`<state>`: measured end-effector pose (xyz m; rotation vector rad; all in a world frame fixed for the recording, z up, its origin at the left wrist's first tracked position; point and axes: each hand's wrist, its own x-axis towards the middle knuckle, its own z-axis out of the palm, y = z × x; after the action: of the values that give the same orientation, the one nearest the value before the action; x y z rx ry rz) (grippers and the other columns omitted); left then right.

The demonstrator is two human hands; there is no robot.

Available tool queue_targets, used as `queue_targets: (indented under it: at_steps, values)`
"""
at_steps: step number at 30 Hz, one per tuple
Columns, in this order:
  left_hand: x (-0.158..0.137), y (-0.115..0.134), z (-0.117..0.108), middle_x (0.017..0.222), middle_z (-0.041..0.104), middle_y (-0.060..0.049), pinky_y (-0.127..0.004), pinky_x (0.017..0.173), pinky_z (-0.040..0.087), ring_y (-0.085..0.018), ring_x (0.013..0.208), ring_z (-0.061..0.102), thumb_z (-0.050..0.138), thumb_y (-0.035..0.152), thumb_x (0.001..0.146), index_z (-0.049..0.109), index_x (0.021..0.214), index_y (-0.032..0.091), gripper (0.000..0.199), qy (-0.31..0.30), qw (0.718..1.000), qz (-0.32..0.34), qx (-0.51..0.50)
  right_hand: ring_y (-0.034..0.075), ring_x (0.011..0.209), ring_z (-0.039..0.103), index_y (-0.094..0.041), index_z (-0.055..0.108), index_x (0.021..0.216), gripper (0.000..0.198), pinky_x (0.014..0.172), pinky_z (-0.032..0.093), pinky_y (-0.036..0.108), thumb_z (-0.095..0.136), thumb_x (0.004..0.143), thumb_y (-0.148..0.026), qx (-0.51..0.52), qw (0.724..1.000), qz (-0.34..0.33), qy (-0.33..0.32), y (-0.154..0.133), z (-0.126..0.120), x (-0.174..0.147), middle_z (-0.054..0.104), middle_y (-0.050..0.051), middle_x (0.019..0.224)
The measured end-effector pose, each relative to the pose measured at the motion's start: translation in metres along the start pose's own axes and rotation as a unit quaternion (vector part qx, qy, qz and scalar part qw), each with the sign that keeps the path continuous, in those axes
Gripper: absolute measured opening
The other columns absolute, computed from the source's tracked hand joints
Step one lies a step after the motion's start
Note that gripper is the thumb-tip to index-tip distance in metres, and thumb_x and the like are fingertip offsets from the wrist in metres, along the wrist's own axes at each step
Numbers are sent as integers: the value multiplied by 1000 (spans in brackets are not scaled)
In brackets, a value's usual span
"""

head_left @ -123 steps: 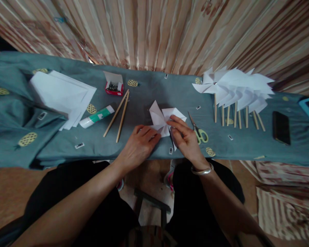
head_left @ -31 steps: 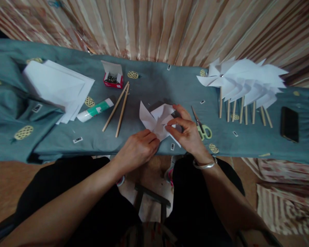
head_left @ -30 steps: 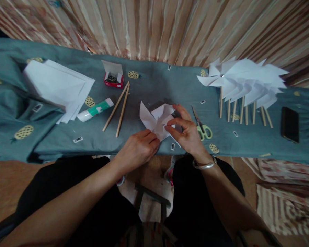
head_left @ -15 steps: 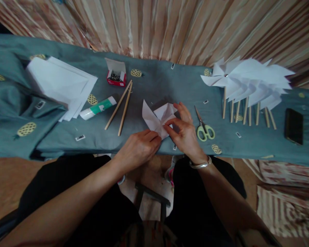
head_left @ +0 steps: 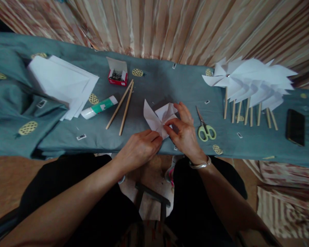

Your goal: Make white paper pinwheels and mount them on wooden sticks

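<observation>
A white paper pinwheel (head_left: 151, 116) with curled blades lies on the cloth-covered table between my two hands. My left hand (head_left: 141, 145) pinches its near edge, fingers closed. My right hand (head_left: 184, 133) presses thumb and index finger together at the pinwheel's middle, while its other fingers reach around the right blade. Whatever lies under those fingertips is hidden. Just right of my right hand are scissors (head_left: 206, 132) with pale green handles. Two wooden sticks (head_left: 126, 109) lie to the left of the pinwheel, their far ends close together.
Left of the sticks are a glue stick (head_left: 99, 107), a stack of white paper sheets (head_left: 61, 82) and an open red box (head_left: 117, 81) of small metal pins. Several finished pinwheels (head_left: 257, 82) on sticks overlap at the right, beside a dark phone (head_left: 295, 127). A striped curtain (head_left: 154, 31) hangs behind.
The whole view has shifted slightly. Both hands keep nearly the same grip on the paper pinwheel, and nothing else on the table has moved.
</observation>
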<state>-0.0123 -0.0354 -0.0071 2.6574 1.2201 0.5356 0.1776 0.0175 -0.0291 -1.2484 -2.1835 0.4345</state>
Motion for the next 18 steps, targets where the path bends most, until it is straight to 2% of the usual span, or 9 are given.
queue_targets:
  at_steps: [7, 18]
  values:
    - [0, 0, 1, 87, 66, -5, -28, 65, 51, -17, 76, 62, 50, 17, 94, 63, 88, 13, 16, 2, 1000, 2, 3, 28, 146, 28, -25, 64, 89, 5, 119, 27, 53, 61, 89, -28, -1, 1000, 5, 7, -3, 0, 1, 41, 3, 152]
    - [-1, 0, 1, 85, 65, -5, -28, 64, 51, -17, 75, 61, 48, 16, 94, 63, 87, 14, 17, 2, 1000, 5, 12, 28, 147, 26, -24, 69, 95, 13, 118, 29, 54, 57, 91, -27, 0, 1000, -8, -3, -3, -2, 0, 40, 5, 153]
